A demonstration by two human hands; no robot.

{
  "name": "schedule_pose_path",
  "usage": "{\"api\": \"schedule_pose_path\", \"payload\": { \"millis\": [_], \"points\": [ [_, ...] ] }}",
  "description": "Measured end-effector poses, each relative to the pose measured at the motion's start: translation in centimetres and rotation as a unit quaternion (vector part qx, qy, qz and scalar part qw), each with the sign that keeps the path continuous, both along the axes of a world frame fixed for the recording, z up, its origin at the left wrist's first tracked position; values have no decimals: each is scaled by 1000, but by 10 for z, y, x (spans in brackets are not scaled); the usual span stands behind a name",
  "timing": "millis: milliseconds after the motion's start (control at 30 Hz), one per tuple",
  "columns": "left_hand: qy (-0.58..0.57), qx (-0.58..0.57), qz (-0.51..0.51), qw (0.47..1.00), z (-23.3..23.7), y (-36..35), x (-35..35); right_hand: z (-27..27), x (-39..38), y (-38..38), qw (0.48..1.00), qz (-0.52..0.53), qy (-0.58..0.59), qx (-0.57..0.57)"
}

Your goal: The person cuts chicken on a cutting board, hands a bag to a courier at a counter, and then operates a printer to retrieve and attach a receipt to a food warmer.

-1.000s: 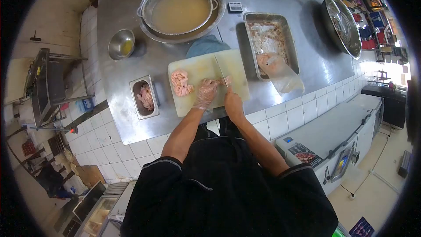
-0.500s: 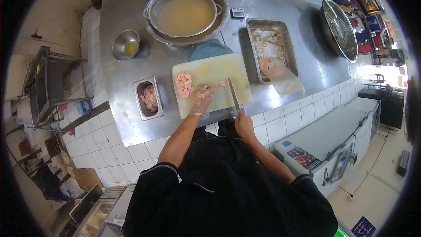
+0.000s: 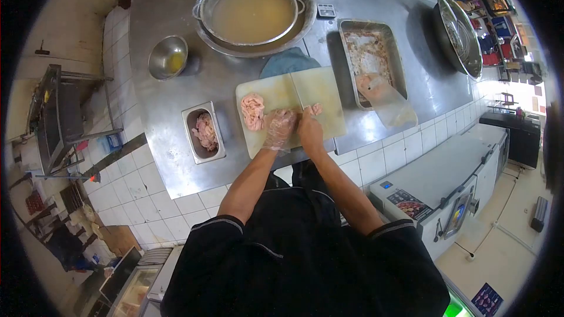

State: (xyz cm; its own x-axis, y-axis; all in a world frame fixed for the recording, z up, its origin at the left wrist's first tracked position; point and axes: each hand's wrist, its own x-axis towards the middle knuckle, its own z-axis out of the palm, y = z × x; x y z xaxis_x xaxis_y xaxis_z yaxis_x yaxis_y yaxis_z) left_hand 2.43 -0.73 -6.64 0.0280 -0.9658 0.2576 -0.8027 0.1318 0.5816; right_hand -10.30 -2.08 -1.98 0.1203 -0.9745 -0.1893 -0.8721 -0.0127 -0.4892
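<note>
My right hand [image 3: 310, 130] is wrapped around the handle of a knife, whose blade [image 3: 296, 87] points away across a white cutting board [image 3: 326, 85]. Inside a clear plastic glove, my left hand [image 3: 280, 127] is closed on the board, just left of the knife, over a strip of raw meat that it mostly hides. A small piece of pale pink raw meat [image 3: 316, 108] lies right of the blade. On the board's left side sits a heap of raw meat strips [image 3: 252, 110].
Left of the board, a steel container [image 3: 220, 141] holds raw meat. Behind stand a small steel bowl [image 3: 157, 58], a large pot of cloudy liquid [image 3: 249, 14] and a blue cloth [image 3: 288, 63]. A steel tray [image 3: 401, 70] with a plastic bag [image 3: 390, 105] lies to the right.
My right hand and the knife have moved left, close to my left hand. The small meat piece now lies right of the blade. The view has shifted slightly.
</note>
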Motion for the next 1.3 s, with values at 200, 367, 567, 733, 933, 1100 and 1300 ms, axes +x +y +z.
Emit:
{"api": "schedule_pose_path", "payload": {
  "millis": [200,367,567,733,933,1100,1300],
  "points": [
    [-1,-90,-7,996,-8,-2,-1,9,-16,39,999,-8,-21,24],
    [3,-103,-4,995,-2,-6,0,15,-32,70,998,-24,-23,48],
    [58,-41,11,997,31,-4,-3,22,-33,67,995,-34,-16,87],
    [-24,-99,-123,987,33,3,5,22,-32,73,995,-50,-41,70],
    [-38,-53,-97,993,17,9,-1,26,-51,125,991,-62,-5,119],
    [9,-73,-4,997,20,8,-17,42,-80,152,986,-45,6,157],
    [90,4,76,993,29,30,-30,25,-71,83,999,-23,-43,8]
  ]
}}
